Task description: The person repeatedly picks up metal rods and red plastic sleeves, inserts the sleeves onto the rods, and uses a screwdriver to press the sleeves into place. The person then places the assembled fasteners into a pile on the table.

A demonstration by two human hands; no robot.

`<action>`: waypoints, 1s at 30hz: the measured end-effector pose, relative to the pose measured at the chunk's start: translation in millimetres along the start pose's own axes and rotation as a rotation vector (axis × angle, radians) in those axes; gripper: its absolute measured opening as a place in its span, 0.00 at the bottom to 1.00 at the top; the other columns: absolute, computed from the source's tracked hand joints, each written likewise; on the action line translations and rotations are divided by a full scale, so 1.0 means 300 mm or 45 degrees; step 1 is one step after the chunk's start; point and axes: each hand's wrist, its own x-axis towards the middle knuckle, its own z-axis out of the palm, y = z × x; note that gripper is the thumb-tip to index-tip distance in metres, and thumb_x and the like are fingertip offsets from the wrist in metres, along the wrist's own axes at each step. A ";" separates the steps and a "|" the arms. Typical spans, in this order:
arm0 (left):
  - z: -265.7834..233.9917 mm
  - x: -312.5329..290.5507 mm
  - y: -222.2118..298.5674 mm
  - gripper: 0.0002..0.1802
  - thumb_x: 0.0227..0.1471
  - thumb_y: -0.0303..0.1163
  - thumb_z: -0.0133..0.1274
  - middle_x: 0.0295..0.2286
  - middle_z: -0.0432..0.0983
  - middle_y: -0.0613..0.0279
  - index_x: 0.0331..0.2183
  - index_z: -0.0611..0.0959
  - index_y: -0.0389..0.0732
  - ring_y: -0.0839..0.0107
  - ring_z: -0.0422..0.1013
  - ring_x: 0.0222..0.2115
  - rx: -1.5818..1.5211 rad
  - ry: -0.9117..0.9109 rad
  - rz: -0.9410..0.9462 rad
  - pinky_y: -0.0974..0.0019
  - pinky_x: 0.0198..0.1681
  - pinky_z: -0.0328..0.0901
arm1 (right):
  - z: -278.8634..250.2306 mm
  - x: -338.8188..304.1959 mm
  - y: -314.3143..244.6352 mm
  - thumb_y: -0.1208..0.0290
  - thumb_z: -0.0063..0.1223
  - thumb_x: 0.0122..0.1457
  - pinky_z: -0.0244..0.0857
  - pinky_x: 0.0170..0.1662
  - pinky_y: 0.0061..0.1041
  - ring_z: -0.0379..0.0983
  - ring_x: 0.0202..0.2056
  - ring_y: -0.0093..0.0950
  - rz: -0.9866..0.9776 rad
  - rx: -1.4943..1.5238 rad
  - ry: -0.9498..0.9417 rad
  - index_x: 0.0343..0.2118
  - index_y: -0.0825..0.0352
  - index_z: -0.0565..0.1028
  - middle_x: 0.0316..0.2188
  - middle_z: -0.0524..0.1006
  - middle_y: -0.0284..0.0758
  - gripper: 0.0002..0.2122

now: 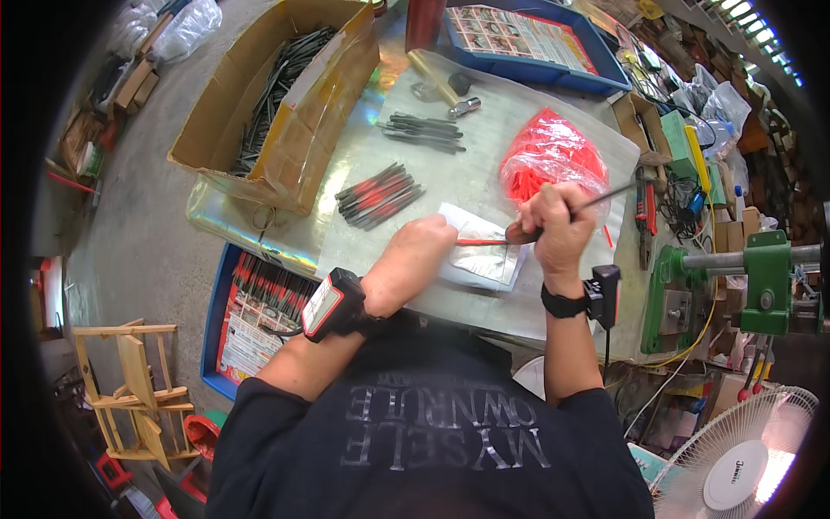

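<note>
The left hand (421, 245) presses fingers-down on a small metal plate (484, 259) near the table's (484, 173) near edge, steadying a thin red-handled piece (474, 241) — its grip seemingly closed, though hidden. The right hand (558, 221) is clenched around a hammer handle (523, 232). Just beyond lies a red plastic bag (553, 156).

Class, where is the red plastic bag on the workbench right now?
In the head view, the red plastic bag lies on the grey sheet, just beyond the right hand, toward the bench's right side.
</note>
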 end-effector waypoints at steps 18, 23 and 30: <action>-0.010 -0.001 0.020 0.04 0.40 0.19 0.46 0.25 0.71 0.49 0.23 0.75 0.32 0.53 0.71 0.29 0.059 -0.065 -0.029 0.58 0.33 0.67 | 0.067 -0.023 -0.032 0.84 0.43 0.53 0.60 0.19 0.19 0.62 0.16 0.17 -0.259 0.000 -0.230 0.23 0.69 0.66 0.16 0.68 0.31 0.05; -0.002 -0.004 0.019 0.03 0.38 0.18 0.46 0.24 0.70 0.51 0.22 0.74 0.34 0.52 0.70 0.27 0.033 0.009 0.022 0.57 0.31 0.66 | 0.072 -0.015 -0.017 0.83 0.46 0.53 0.56 0.18 0.15 0.61 0.14 0.15 -0.007 -0.037 -0.195 0.22 0.68 0.66 0.16 0.68 0.29 0.06; 0.022 0.002 0.018 0.03 0.38 0.18 0.46 0.23 0.70 0.52 0.21 0.73 0.34 0.53 0.70 0.27 0.018 0.048 0.027 0.58 0.30 0.66 | 0.068 -0.033 0.051 0.83 0.47 0.51 0.55 0.19 0.16 0.61 0.17 0.13 -0.015 -0.474 -0.209 0.21 0.68 0.67 0.15 0.67 0.27 0.05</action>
